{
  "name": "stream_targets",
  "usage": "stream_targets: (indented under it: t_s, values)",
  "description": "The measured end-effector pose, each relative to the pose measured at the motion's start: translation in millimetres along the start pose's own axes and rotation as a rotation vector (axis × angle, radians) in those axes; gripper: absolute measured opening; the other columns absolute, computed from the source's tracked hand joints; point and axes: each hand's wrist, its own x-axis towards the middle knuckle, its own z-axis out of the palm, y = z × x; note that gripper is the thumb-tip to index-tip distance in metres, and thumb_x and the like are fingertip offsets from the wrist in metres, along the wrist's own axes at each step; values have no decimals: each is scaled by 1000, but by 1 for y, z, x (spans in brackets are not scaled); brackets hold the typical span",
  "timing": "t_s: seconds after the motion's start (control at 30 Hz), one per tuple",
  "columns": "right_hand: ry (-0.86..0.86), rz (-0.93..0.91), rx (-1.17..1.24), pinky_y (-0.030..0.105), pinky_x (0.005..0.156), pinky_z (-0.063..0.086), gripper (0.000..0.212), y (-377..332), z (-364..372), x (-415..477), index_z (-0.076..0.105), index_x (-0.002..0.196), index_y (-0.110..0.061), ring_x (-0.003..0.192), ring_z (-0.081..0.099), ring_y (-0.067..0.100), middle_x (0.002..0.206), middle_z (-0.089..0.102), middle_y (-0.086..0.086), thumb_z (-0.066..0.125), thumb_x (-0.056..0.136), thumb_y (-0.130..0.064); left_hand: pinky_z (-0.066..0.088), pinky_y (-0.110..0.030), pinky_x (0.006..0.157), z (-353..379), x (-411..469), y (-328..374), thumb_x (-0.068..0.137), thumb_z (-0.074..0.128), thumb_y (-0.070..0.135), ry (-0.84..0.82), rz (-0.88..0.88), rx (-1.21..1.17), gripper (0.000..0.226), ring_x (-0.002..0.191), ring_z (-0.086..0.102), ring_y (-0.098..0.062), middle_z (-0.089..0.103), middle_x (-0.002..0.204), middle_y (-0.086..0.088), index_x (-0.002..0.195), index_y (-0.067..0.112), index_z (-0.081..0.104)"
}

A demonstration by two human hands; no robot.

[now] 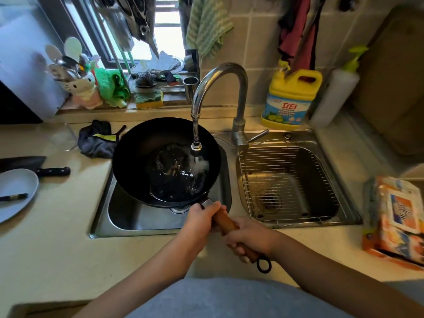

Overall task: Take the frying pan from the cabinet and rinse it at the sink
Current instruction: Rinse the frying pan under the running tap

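Note:
A black frying pan (pixel 142 143) sits tilted over the left sink basin (pixel 128 216), under the steel tap (pixel 220 72). Water runs from the tap's nozzle onto the pan's right side and pools in its bottom. The pan's brown wooden handle (pixel 226 222) points toward me. My left hand (pixel 202 216) grips the handle close to the pan. My right hand (pixel 250 239) grips it farther back, near the black hanging loop at its end.
The right basin (pixel 321 180) holds a wire rack. A yellow detergent jug (pixel 289 99) and a white pump bottle (pixel 335 92) stand behind it. A dark cloth (pixel 98 141), a cleaver (pixel 34 166) and a grey plate (pixel 16 191) lie on the left counter. A packet (pixel 394 219) lies at right.

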Motion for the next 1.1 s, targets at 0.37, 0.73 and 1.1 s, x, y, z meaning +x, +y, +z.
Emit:
stream_targets:
  t_s: [0.37,0.73,1.1]
  values:
    - [-278,5,268,17,38,41,17,-4,3,7,44,99,-9,44,44,6,59,49,-4,53,88,1,55,-26,52,-8,-9,3,90,66,12,141,109,0,12,61,69,-13,69,77,-11,92,2,61]
    - [-473,101,627,14,37,39,23,8,9,10,51,98,-10,42,47,3,60,51,-5,62,81,0,45,-31,51,-14,-9,-2,86,71,26,177,8,-77,26,50,56,-18,55,61,-7,95,5,59]
    - [-394,176,528,11,35,35,12,3,27,13,48,88,-16,38,41,-3,55,45,-9,46,87,-4,45,-18,40,-13,-2,-6,81,59,16,74,-254,-549,44,33,47,-13,46,39,1,40,17,45]
